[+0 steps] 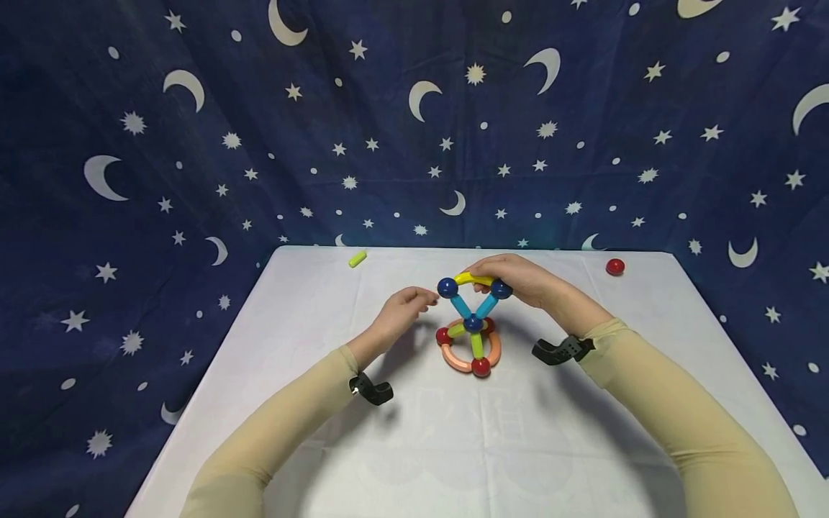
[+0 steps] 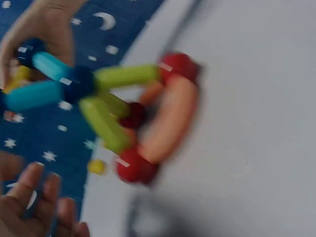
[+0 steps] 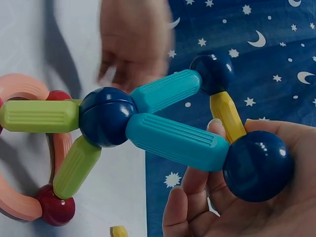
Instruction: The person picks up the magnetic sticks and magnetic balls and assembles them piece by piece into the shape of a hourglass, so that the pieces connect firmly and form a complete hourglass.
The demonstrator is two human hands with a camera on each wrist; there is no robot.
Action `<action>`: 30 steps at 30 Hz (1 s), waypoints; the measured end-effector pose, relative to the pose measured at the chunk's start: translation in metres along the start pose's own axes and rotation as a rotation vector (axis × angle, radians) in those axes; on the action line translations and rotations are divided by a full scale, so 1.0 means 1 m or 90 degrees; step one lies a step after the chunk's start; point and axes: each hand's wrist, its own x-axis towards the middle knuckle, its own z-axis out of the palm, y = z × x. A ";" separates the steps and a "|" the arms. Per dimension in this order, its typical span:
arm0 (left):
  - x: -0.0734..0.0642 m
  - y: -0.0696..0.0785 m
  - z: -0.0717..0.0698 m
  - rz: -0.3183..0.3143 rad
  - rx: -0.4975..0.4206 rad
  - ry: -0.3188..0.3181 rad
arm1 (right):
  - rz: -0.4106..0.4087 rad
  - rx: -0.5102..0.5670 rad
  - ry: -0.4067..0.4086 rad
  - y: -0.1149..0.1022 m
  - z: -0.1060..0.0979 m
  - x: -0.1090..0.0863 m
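Observation:
A structure of magnetic sticks and balls [image 1: 473, 323] stands on the white table. Its base is a ring of curved orange sticks [image 3: 19, 205] with red balls [image 1: 481, 367]. Lime sticks [image 2: 129, 75] rise from these to a central dark blue ball [image 3: 107, 117]. Two light blue sticks [image 3: 177, 141] fork up to two more dark blue balls [image 1: 447, 288], bridged by a curved yellow stick [image 1: 473, 278]. My right hand [image 1: 514, 277] grips the yellow stick near the right-hand blue ball. To the left, apart from the structure, my left hand [image 1: 404, 311] holds nothing, its fingers loosely bent.
A loose lime stick [image 1: 358, 259] lies near the back edge, left of centre. Over at the back right sits a loose red ball [image 1: 615, 267]. Behind the table [image 1: 401, 460] hangs a dark blue cloth [image 1: 388, 144] with moons and stars.

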 end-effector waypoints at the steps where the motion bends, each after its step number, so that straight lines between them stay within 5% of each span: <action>1: -0.004 -0.006 0.000 -0.001 0.062 -0.002 | 0.000 -0.002 -0.001 0.000 0.000 0.000; 5: -0.022 -0.031 0.006 0.065 0.345 -0.032 | 0.002 -0.006 -0.005 -0.002 0.000 0.001; 8: -0.034 -0.039 0.012 0.203 0.513 -0.049 | 0.001 -0.012 -0.012 -0.002 0.000 0.001; 12: -0.043 -0.037 0.022 0.414 0.643 -0.091 | -0.001 -0.010 -0.014 -0.002 -0.001 0.001; 15: -0.043 -0.034 0.030 0.502 0.699 -0.120 | 0.002 -0.003 -0.013 0.000 -0.002 0.001; 23: -0.033 -0.031 0.037 0.549 0.786 -0.116 | 0.017 -0.014 -0.007 -0.002 -0.001 0.001; 30: -0.028 -0.035 0.020 0.533 0.799 -0.111 | 0.041 -0.029 -0.007 0.000 -0.008 -0.003</action>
